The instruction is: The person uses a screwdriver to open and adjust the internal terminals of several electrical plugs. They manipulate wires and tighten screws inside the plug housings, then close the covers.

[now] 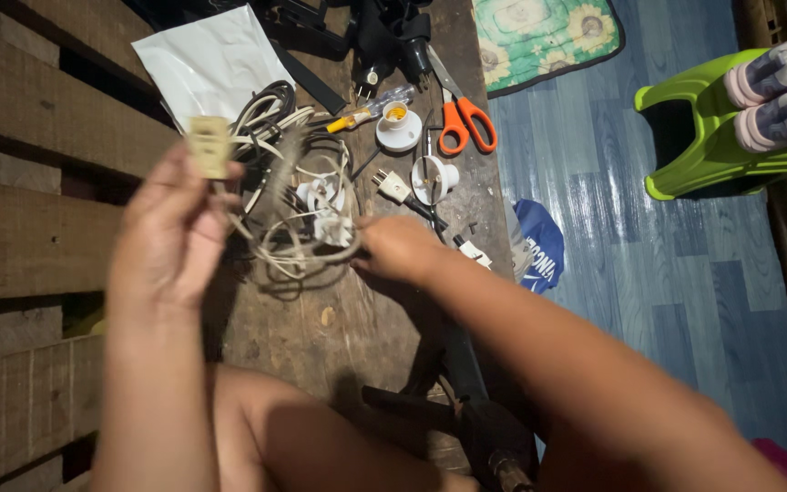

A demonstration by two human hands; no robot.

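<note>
Both hands (275, 241) grip cream cable (298, 251) above cluttered wooden table (348, 319); blue plank floor (676, 273) beyond.

The small rectangular plastic switch block (208, 144) is beige. The tangled coil of thin cord (295, 239) is cream-white. The metal scissors (460, 109) have orange handles. The round ceramic lamp socket (399, 128) is white with a yellow centre. The plastic stool (708, 128) is lime green. The floor mat (539, 32) is green with a sunflower pattern.
</note>
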